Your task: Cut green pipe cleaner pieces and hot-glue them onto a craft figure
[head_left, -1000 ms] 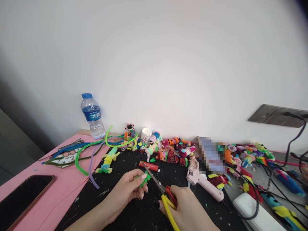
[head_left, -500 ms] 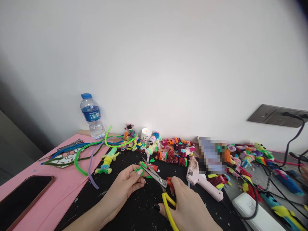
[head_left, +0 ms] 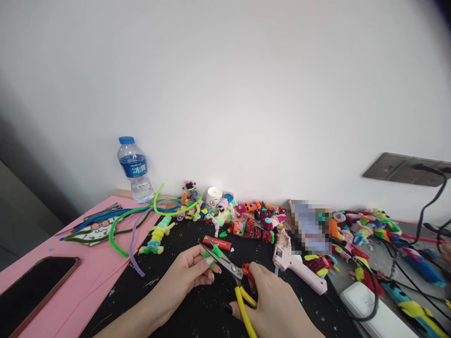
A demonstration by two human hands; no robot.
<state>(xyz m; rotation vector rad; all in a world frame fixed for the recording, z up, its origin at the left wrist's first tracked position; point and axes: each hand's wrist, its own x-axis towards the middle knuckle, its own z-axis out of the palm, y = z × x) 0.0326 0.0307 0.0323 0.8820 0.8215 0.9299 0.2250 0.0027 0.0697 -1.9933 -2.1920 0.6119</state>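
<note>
My left hand (head_left: 192, 270) pinches a small piece of green pipe cleaner (head_left: 208, 259) between thumb and fingers. The scissors (head_left: 230, 269), with yellow and red handles, are in my right hand (head_left: 271, 300); their blades lie nearly together across the green fuzz at my left fingertips. Another green bit (head_left: 216, 250) shows at the blades. Just beyond them a red lighter-like stick (head_left: 221, 243) with white print lies on the black mat (head_left: 197, 310). A yellow and teal pipe-cleaner figure (head_left: 158, 237) lies to the left of my hands.
A pink glue gun (head_left: 299, 270) lies to the right, its cord running toward a white power strip (head_left: 373, 310). Pipe-cleaner figures (head_left: 252, 230) line the wall side. At left are loose pipe cleaners (head_left: 136, 237), a water bottle (head_left: 136, 171) and a phone (head_left: 35, 295).
The scissor blades have moved from spread apart to nearly together on the green pipe cleaner. More of the red stick shows, and a green bit now lies beyond the blades.
</note>
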